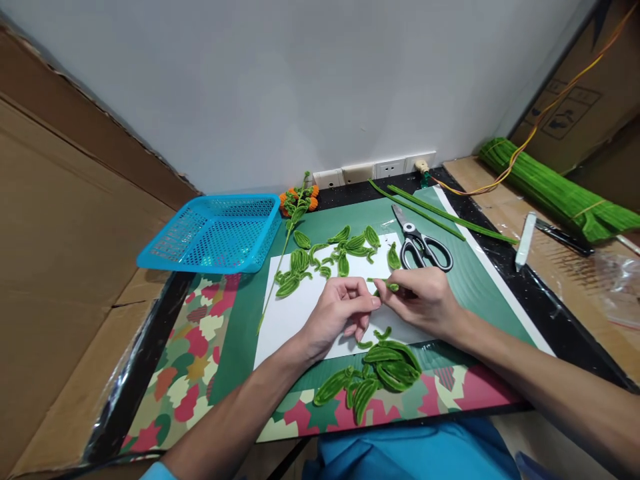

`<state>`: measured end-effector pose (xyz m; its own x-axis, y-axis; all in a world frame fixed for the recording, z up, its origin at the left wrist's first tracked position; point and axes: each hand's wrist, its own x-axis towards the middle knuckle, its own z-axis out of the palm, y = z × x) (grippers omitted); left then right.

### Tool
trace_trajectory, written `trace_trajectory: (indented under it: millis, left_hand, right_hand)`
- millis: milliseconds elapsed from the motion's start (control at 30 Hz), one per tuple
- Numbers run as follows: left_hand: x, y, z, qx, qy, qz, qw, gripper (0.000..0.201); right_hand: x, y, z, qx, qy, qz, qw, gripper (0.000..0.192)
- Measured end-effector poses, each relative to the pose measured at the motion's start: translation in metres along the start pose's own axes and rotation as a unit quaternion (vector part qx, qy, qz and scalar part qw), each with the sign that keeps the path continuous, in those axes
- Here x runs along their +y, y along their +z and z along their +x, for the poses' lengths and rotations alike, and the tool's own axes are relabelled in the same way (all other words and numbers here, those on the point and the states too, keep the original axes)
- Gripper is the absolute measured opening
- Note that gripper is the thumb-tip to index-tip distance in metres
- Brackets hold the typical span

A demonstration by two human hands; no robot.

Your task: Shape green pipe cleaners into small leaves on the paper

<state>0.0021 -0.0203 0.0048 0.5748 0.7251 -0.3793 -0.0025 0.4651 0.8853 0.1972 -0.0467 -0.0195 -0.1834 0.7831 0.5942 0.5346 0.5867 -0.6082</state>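
My left hand [341,312] and my right hand [423,300] meet over the white paper [280,327], fingertips almost touching. Between the right thumb and fingers is a small green pipe cleaner piece [393,287], partly hidden by the fingers. The left hand is closed in a pinch at its near end; what lies between those fingertips is too small to make out. Beyond the hands, several green pipe cleaner leaves [300,261] are scattered on the paper. Closer to me lies a pile of larger leaves [393,365]. Black-handled scissors [424,250] rest just past my right hand.
At the back left stands a blue basket [215,233]. Orange flowers [306,199] and a long leafy stem [281,260] lie beside it. Loose green pipe cleaners [450,215] are at the back right. Further right are a green bundle [555,187] and a white-handled tool [525,241].
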Motion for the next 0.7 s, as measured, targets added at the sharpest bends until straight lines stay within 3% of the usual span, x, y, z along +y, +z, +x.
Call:
trace_trajectory:
  millis: [100,267,367,533,700]
  left_hand:
    - [0.000,0.002,-0.001,0.032,0.008,0.011,0.999,0.031]
    - [0.001,0.000,-0.002,0.009,0.010,-0.034,0.999,0.034]
    - [0.000,-0.001,-0.002,0.018,0.030,-0.011,0.999,0.035]
    - [-0.004,0.001,-0.003,0.094,0.077,0.137,0.983,0.030]
    - [-0.002,0.003,-0.003,0.097,0.085,0.098,0.987,0.035]
  right_hand:
    - [-0.001,0.001,0.001,-0.005,0.032,0.030,0.999,0.039]
    - [-0.004,-0.002,0.007,-0.042,0.127,0.135,0.982,0.036]
    - [-0.003,0.001,0.006,-0.015,0.113,0.115,0.987,0.040]
    - [0.002,0.010,0.002,0.001,0.024,0.020,0.999,0.044]
    - [0.004,0.006,0.006,-0.016,0.072,0.050,0.996,0.041]
